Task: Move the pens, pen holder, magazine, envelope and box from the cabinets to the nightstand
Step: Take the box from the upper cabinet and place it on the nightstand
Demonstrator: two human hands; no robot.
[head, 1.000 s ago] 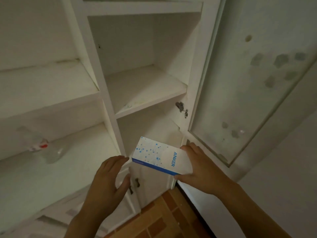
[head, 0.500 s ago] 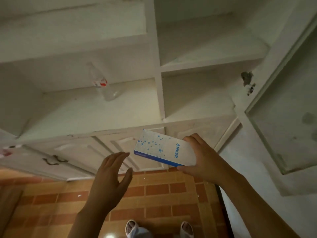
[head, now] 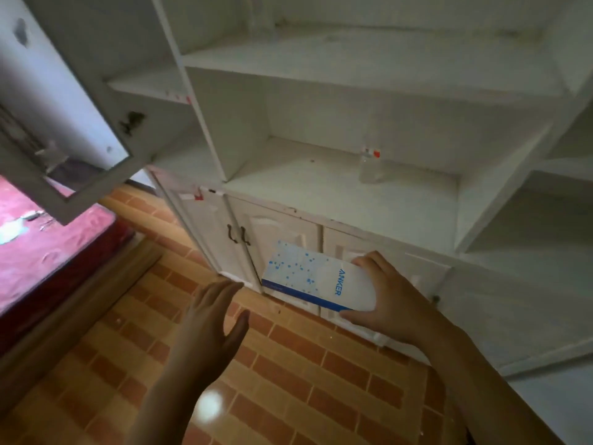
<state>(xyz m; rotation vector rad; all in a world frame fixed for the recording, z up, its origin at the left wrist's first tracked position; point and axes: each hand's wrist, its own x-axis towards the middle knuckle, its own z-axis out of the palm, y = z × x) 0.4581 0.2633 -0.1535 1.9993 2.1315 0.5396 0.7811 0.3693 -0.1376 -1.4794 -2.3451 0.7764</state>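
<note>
A red bed (head: 48,252) lies far left. The person's left hand (head: 211,319) hovers empty, fingers straight. The right hand (head: 391,300) grips a white box (head: 316,281) by one end before the cabinet (head: 321,194); supporting it underneath would steady the carry.

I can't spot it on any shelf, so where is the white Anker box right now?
In the head view, the Anker box is low and right of centre, gripped at its end by the right hand in front of the lower cabinet doors, with the open left hand beside it.

Clear bottle (head: 370,168) on shelf; red mattress (head: 48,252) left.
</note>
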